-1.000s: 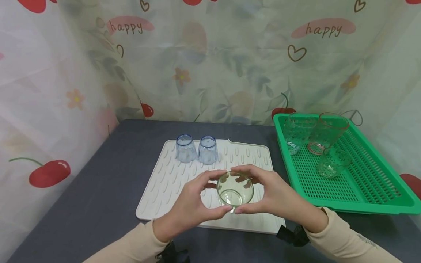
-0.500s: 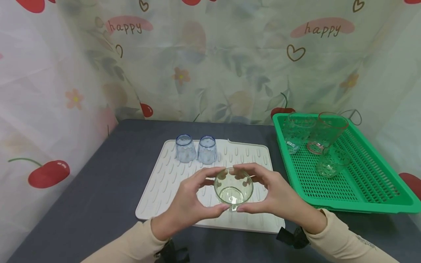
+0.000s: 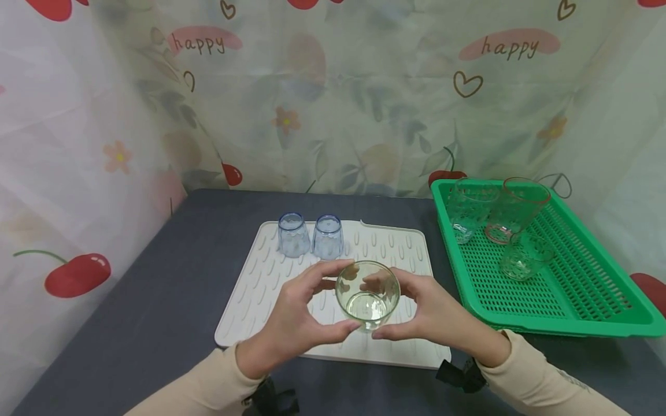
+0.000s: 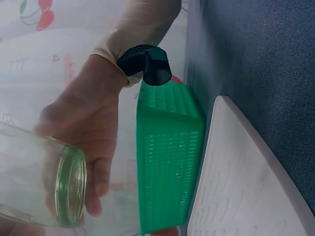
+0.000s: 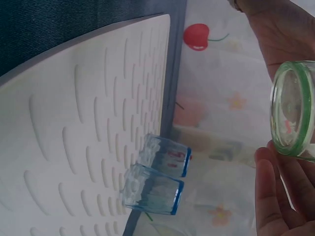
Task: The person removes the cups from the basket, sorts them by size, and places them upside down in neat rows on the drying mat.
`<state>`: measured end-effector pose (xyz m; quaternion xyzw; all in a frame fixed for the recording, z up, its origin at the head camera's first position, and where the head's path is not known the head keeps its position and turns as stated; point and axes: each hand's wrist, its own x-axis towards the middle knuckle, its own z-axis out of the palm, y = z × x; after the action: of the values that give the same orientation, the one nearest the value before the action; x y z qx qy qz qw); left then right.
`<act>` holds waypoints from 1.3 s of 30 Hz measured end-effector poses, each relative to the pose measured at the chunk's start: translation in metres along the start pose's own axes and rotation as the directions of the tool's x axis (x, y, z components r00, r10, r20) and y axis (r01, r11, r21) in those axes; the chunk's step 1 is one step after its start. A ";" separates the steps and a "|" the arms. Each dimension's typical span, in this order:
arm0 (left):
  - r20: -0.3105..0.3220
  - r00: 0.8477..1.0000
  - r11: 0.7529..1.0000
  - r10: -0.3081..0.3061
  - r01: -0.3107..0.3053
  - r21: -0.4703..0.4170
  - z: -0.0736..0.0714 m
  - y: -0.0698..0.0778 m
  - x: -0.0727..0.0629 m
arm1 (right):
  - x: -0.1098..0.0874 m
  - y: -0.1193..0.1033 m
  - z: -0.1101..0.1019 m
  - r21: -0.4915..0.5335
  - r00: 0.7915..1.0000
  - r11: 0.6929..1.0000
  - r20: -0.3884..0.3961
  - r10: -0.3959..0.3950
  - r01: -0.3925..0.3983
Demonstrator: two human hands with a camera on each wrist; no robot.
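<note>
A pale green drinking glass [image 3: 368, 294] is held above the front part of a white drying mat, its mouth facing up. My left hand [image 3: 299, 312] grips its left side, thumb near and fingers at the far side. My right hand [image 3: 429, 303] is curled about its right side; some fingers show through the glass, and the thumb lies low at the near side. In the left wrist view the thick greenish base [image 4: 70, 187] faces the mat. Two bluish glasses, a left one [image 3: 293, 237] and a right one [image 3: 328, 240], stand upside down on the mat.
The ridged white drying mat [image 3: 255, 294] lies on a dark table [image 3: 156, 289]. At right stands a green plastic basket [image 3: 588, 306]. It holds a tall clear glass [image 3: 468, 214], a pink-rimmed glass [image 3: 515, 211] and a shorter clear glass [image 3: 525, 260]. Printed curtains [image 3: 338, 115] enclose the table.
The glass has shifted slightly left and up in view, and looks a little larger. My right fingers have slid from its far rim to its right side and behind it.
</note>
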<state>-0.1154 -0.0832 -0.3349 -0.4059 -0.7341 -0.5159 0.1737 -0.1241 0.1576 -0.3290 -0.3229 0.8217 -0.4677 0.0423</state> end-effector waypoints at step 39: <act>0.071 0.979 0.981 -0.191 0.193 -0.027 -0.029 -0.009 -0.008 | 0.003 -0.011 -0.022 0.134 0.979 0.981 -0.165 -0.121 0.144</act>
<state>-0.1224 -0.1143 -0.3345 -0.3535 -0.7666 -0.5283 0.0912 -0.1297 0.1679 -0.3077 -0.3355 0.7629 -0.5519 -0.0300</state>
